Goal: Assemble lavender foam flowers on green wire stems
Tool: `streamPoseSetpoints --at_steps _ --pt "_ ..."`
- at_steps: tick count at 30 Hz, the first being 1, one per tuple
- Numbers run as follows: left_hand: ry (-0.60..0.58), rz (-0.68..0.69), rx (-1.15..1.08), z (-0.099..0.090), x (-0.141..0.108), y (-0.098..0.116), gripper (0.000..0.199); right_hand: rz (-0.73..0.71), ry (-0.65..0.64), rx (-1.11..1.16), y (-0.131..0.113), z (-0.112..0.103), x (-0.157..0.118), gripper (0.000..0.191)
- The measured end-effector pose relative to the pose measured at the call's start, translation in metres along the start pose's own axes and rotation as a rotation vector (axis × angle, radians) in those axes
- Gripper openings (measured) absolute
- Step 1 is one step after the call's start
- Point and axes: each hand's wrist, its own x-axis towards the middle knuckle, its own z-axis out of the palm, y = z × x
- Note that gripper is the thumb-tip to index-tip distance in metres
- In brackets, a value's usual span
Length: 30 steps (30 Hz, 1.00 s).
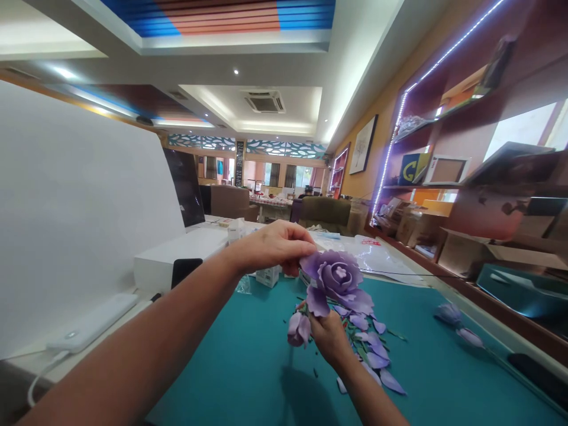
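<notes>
A large purple artificial peony (338, 277) is held up over a teal work mat (444, 378). My left hand (273, 248) pinches the back edge of the bloom with its fingers. My right hand (328, 338) is closed around the stem under the bloom, next to a small purple bud (296, 329). Loose purple petals (375, 358) and green bits lie on the mat below my right hand. The stem is mostly hidden by my fingers and the petals.
A second purple flower (457, 322) lies on the mat to the right. A white box (180, 257), a white power bank (91, 322) and a dark phone (185, 271) stand at the left. A plastic bag (368, 254) lies behind the mat, with shelves (465, 189) along the right wall.
</notes>
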Motion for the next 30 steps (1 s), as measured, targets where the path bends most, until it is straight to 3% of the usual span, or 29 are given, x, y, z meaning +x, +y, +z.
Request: streamPoseSetpoints --at_steps 6,11,15,21,30 --pt "0.065 0.035 0.030 -0.010 0.007 -0.013 0.028 -0.016 -0.031 0.071 -0.014 -0.004 0.004 0.024" --pt "0.145 0.036 0.001 -0.014 0.015 -0.049 0.033 0.011 -0.039 0.185 -0.026 -0.013 0.010 0.019" --pt "0.044 -0.025 -0.015 0.001 0.015 -0.080 0.024 0.135 -0.078 0.375 -0.037 -0.018 0.011 0.030" --pt "-0.085 0.037 -0.260 0.031 0.012 -0.110 0.023 0.170 -0.132 0.475 -0.051 -0.019 0.008 0.036" --pt "0.174 0.031 -0.440 0.061 0.023 -0.133 0.025 0.241 -0.138 0.553 -0.049 -0.012 0.002 0.030"
